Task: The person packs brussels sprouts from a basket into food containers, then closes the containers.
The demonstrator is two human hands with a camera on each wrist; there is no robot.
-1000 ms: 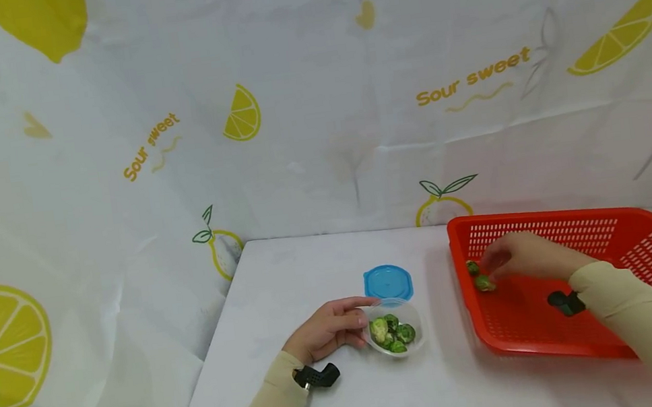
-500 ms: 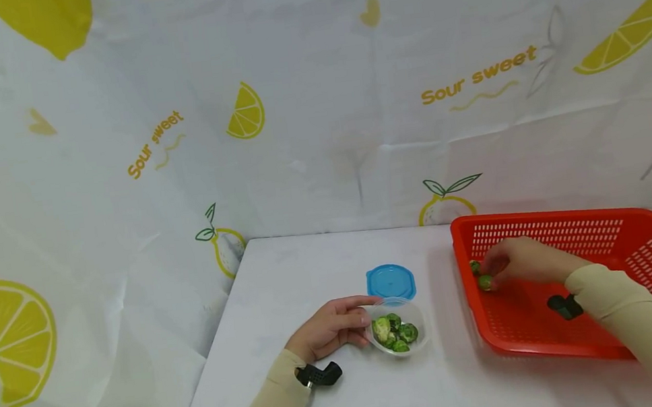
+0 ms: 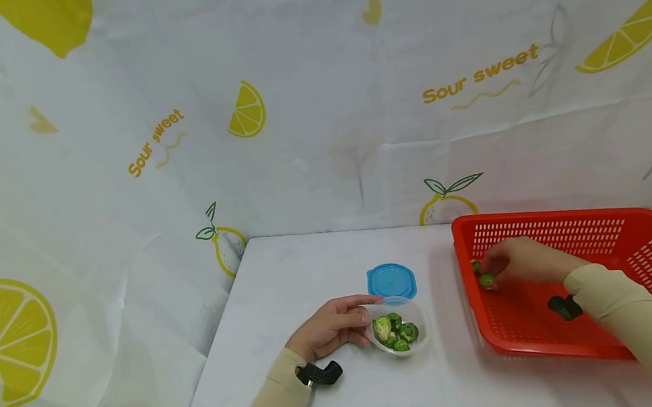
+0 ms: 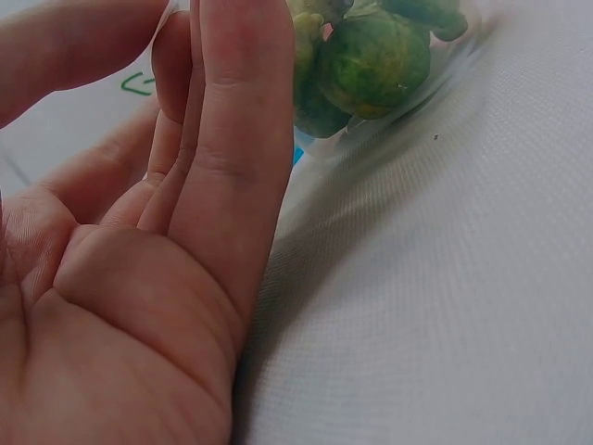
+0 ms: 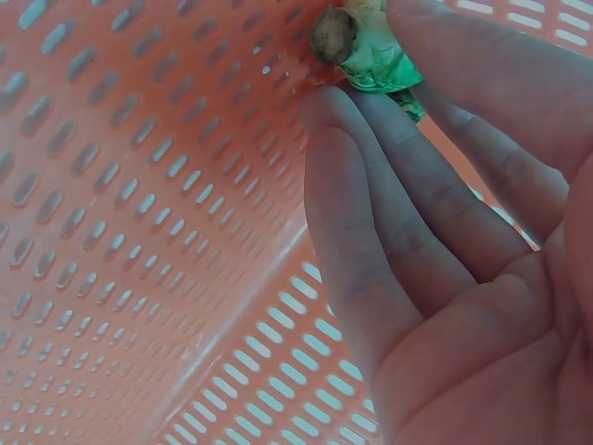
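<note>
With thumb and fingers, my left hand [image 3: 332,328] pinches the left rim of a small clear plastic tub [image 3: 421,319] on the white table. Several green Brussels sprouts [image 3: 408,332] lie inside the tub, partly visible beyond the fingers in the left wrist view. My right hand [image 3: 519,262] reaches into a red basket [image 3: 536,320], at its left side. Its thumb and fingertips pinch a Brussels sprout [image 3: 485,281], whose brown cut stem shows in the right wrist view. A second sprout [image 3: 476,266] sits just behind, against the basket's left wall.
A blue lid [image 3: 391,281] lies flat on the table [image 3: 297,268] just behind the tub. The basket's slotted walls rise around the right hand. A white curtain [image 3: 301,98] with lemon prints hangs along the back and left of the table.
My right fingers have closed in on the front sprout in the basket and now pinch it. The left hand keeps its hold on the tub; the view has shifted slightly.
</note>
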